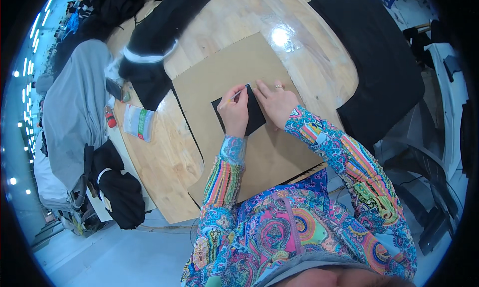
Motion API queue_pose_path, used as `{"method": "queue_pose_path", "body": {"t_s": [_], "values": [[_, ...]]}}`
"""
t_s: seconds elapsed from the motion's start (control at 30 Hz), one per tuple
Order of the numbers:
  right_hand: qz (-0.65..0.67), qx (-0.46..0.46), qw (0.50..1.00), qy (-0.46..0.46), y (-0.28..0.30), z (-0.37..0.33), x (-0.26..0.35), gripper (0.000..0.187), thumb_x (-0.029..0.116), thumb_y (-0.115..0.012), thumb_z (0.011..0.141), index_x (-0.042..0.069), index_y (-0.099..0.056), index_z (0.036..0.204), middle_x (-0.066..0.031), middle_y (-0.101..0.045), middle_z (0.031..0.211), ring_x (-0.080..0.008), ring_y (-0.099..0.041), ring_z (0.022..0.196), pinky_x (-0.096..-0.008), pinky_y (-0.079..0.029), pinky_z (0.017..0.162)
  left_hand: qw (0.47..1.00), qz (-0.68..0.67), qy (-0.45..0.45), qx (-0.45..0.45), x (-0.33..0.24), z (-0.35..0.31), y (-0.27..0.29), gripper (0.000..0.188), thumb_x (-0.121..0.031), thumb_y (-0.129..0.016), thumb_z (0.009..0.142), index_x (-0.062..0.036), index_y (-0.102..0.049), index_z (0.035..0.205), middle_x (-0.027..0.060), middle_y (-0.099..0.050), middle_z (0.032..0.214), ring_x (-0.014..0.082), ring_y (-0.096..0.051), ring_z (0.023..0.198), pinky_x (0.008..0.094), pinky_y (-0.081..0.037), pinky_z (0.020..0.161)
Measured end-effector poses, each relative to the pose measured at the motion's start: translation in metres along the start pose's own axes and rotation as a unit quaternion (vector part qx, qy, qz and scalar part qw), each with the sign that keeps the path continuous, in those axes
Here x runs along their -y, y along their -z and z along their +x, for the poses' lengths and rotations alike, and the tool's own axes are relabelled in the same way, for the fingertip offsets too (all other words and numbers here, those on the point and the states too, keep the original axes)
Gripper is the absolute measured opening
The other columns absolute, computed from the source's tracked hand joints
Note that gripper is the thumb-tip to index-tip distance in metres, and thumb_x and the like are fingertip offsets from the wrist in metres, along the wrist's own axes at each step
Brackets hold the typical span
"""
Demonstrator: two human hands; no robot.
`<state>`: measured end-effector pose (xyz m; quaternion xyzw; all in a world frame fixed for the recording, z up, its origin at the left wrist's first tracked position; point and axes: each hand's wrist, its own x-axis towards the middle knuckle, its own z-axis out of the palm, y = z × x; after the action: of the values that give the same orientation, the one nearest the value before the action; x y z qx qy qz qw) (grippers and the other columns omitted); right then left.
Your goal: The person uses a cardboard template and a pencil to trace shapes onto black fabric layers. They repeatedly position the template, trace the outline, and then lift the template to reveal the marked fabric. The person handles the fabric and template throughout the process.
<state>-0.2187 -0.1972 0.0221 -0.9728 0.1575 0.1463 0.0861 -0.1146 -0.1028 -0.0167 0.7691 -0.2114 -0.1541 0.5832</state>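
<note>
A large sheet of brown card (259, 52) lies on the wooden table in front of me, with black fabric edges showing under it. On the card rests a small black rectangular piece (256, 118). My left hand (234, 110) is closed around a slim, light-coloured pen (239, 93), its tip at the black piece's upper corner. Just to the right, my right hand (277, 102) lies flat on the card with fingers stretched, fingertips beside the black piece's edge. Part of the black piece is hidden under my left hand.
A big cut of black fabric (379, 62) hangs over the table's right side. More black fabric (167, 27) lies at the back left, bound with a white band. A small plastic packet (138, 122) and a red object (110, 117) sit left, beside grey cloth (80, 97).
</note>
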Motion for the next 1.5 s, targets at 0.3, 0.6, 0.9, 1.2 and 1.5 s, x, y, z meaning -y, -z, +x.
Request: {"method": "queue_pose_path", "body": {"t_s": [0.3,0.6,0.9,1.2,1.5], "values": [[-0.009,-0.013,1.0,-0.002,-0.003,-0.003,-0.001,0.114,0.025,-0.087,0.043,0.006,-0.027,0.138,-0.0094,-0.025,0.144,-0.0395,-0.041,0.116,-0.0357,-0.052,0.08,0.998,0.047,-0.033,-0.005,-0.006,-0.002,-0.007,0.013,-0.009,-0.063,0.082,0.0016,-0.066,0.09,0.0065,-0.065,0.078,0.01,-0.06,0.069,0.0232,-0.048,0.062],[-0.036,-0.06,0.998,-0.001,-0.011,-0.001,0.0,0.055,0.018,-0.052,0.083,0.009,-0.037,0.135,-0.0056,-0.03,0.143,-0.0354,-0.045,0.111,-0.0371,-0.054,0.067,0.979,0.149,-0.137,0.026,-0.009,-0.007,-0.001,0.011,-0.004,-0.062,0.079,0.0012,-0.064,0.088,0.0129,-0.065,0.083,0.0226,-0.063,0.073,0.0293,-0.049,0.066],[-0.039,-0.065,0.997,0.01,-0.014,0.0,-0.001,0.057,0.018,-0.053,0.081,0.01,-0.037,0.135,-0.0056,-0.029,0.144,-0.0353,-0.045,0.11,-0.0363,-0.054,0.066,0.956,0.185,-0.167,0.153,-0.024,-0.061,0.023,0.01,-0.001,-0.061,0.076,0.0002,-0.062,0.086,0.0131,-0.064,0.086,0.0282,-0.062,0.078,0.0337,-0.049,0.069],[-0.017,-0.026,1.0,0.006,-0.008,0.0,0.0,0.109,0.026,-0.085,0.048,0.007,-0.028,0.138,-0.0091,-0.026,0.143,-0.039,-0.042,0.113,-0.0351,-0.052,0.079,0.962,0.161,-0.14,0.168,-0.031,-0.066,0.03,0.01,-0.003,-0.062,0.077,-0.001,-0.064,0.087,0.0117,-0.065,0.084,0.0237,-0.062,0.077,0.031,-0.049,0.069],[-0.005,-0.027,1.0,0.004,0.001,-0.004,0.0,0.112,0.021,-0.086,0.042,0.007,-0.03,0.137,-0.0096,-0.026,0.143,-0.0396,-0.042,0.115,-0.036,-0.053,0.078,0.999,0.009,0.029,0.045,-0.017,0.01,0.009,0.014,-0.01,-0.063,0.082,0.0023,-0.065,0.09,0.0041,-0.064,0.078,0.0077,-0.058,0.071,0.0216,-0.046,0.064]]}}
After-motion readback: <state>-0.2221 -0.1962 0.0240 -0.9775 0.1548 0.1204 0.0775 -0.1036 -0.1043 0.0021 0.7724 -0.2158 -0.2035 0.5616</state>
